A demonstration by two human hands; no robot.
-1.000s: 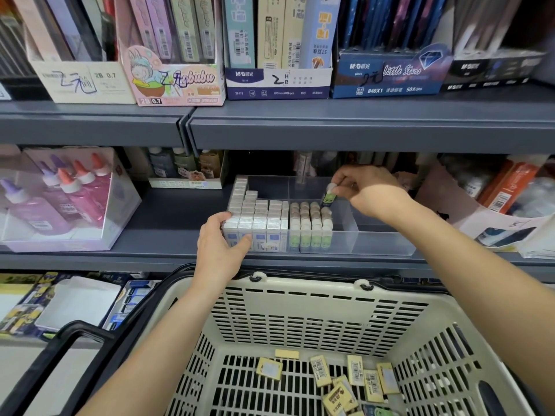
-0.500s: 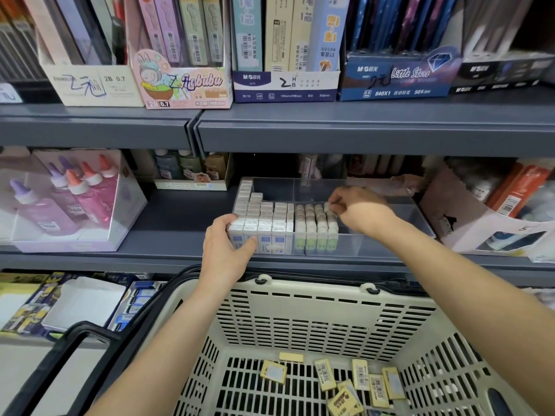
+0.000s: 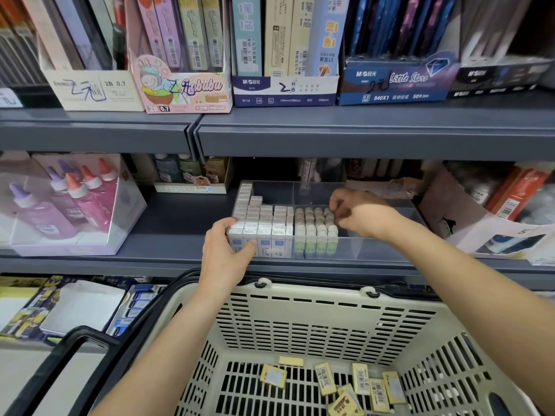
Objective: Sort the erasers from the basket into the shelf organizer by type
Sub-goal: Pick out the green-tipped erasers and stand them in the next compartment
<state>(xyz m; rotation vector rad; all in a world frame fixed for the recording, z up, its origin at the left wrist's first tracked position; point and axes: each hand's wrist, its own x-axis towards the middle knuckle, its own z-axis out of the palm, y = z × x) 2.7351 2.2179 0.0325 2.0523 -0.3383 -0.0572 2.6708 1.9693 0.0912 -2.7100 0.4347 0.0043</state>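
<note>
Two hands are up at the clear shelf organizer (image 3: 375, 250) on the middle shelf (image 3: 168, 223), seen from the head camera. Left hand (image 3: 225, 250) grips the organizer's front left corner — thumb across the front wall, fingers curled over the top edge against the white-and-blue boxed erasers (image 3: 261, 223) that fill the left compartment in tidy upright rows. Right hand (image 3: 357, 214) hovers over the neighbouring compartment, fingertips pinched together at the back right of the green-sleeved erasers (image 3: 315, 232); whether an eraser sits between those fingertips I cannot tell, since the fingers hide it. Green ones stand in four short rows, touching the divider next to the white block. Rightmost compartment of the organizer shows only clear plastic. Down below, the beige basket (image 3: 315, 319) with its black handle (image 3: 78, 343) sits just in front of the shelf edge — a scatter of flat yellow erasers (image 3: 360, 382) lies loose on its slotted floor, barcode labels up on several.
</note>
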